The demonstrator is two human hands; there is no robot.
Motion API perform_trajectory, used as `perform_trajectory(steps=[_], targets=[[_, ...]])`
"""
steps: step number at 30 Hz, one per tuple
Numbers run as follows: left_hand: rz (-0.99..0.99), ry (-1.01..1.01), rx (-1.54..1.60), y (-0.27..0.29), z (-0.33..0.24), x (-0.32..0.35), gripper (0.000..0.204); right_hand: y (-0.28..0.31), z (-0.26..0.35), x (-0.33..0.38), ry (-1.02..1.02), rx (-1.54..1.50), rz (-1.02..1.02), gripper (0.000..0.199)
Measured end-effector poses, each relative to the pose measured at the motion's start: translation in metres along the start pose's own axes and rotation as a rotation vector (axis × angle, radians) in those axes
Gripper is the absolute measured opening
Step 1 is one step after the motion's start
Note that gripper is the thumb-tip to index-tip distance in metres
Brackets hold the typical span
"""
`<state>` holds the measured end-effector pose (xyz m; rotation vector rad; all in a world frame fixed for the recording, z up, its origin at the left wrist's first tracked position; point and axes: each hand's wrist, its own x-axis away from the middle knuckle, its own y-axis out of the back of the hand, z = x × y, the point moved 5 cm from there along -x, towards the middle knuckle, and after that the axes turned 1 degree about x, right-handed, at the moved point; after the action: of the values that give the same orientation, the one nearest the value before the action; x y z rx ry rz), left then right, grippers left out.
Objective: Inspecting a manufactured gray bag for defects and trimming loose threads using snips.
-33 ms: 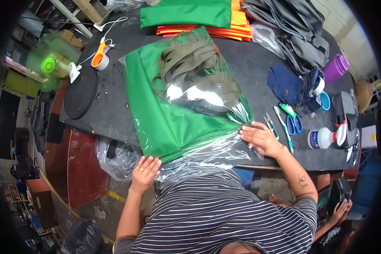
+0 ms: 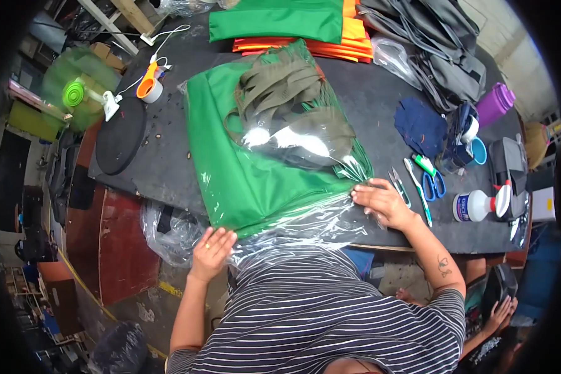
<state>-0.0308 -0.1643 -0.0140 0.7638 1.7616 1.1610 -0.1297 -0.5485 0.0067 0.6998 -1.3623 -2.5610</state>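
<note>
Folded green fabric bags point(image 2: 215, 140) with olive-grey webbing straps point(image 2: 280, 84) lie inside a clear plastic bag point(image 2: 311, 227) on the dark table. The plastic's loose, creased end spreads toward my body at the near edge. My left hand point(image 2: 213, 250) has its fingers closed on the bag's near left corner. At the near right corner, my right hand point(image 2: 385, 204) pinches the gathered plastic. The thumbs are partly hidden. Just right of that hand lie thread snips point(image 2: 401, 188), a toothbrush point(image 2: 419, 192) and blue-handled scissors point(image 2: 434, 185).
Green and orange folded fabric point(image 2: 302, 48) is stacked at the back, beside grey bags point(image 2: 433, 53). A spray bottle point(image 2: 477, 204), purple bottle point(image 2: 495, 106) and navy cloth point(image 2: 419, 126) stand or lie at right. An orange tape roll point(image 2: 149, 90) and running fan point(image 2: 75, 93) are at left.
</note>
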Motion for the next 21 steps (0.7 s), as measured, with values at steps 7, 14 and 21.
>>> perform_trajectory(steps=[7, 14, 21], targets=[[-0.071, 0.593, 0.523, 0.015, 0.071, 0.0, 0.033, -0.029, 0.001, -0.031, -0.155, -0.379, 0.037, 0.043], [0.239, 0.367, 1.357, 0.103, 0.052, -0.013, 0.095, 0.041, 0.043, -0.032, -0.395, -0.49, 0.503, 0.076], [-0.541, 0.215, 0.88, 0.163, 0.115, -0.193, 0.055, 0.106, 0.034, -0.179, -0.052, -0.137, -0.279, 0.042]])
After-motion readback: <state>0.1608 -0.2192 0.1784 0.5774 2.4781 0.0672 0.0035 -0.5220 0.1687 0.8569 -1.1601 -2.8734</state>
